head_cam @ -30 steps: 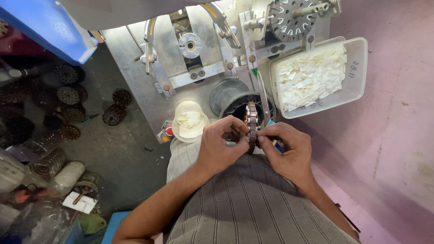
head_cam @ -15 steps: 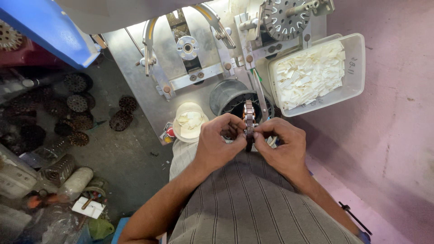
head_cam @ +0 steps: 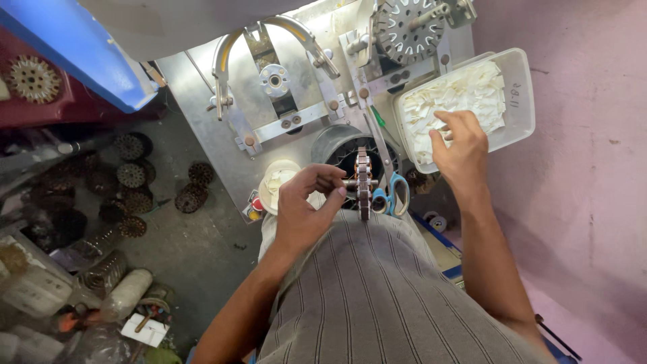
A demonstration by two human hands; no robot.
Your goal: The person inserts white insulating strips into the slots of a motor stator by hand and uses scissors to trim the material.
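Left hand (head_cam: pixel 306 212) clamped on rotor (head_cam: pixel 363 183) | right hand (head_cam: pixel 459 145) fingers apart over paper slips (head_cam: pixel 472 91) in tub (head_cam: pixel 522 87) | none picked up yet

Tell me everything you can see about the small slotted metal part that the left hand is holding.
The slotted metal part is a small round stack of thin dark laminations, seen edge on, with pale strips in its slots and a short shaft sticking out sideways. It stands upright over the person's lap, in front of the grey machine. The left hand grips the shaft with its fingertips; the right hand is away, in the tray of white paper pieces.
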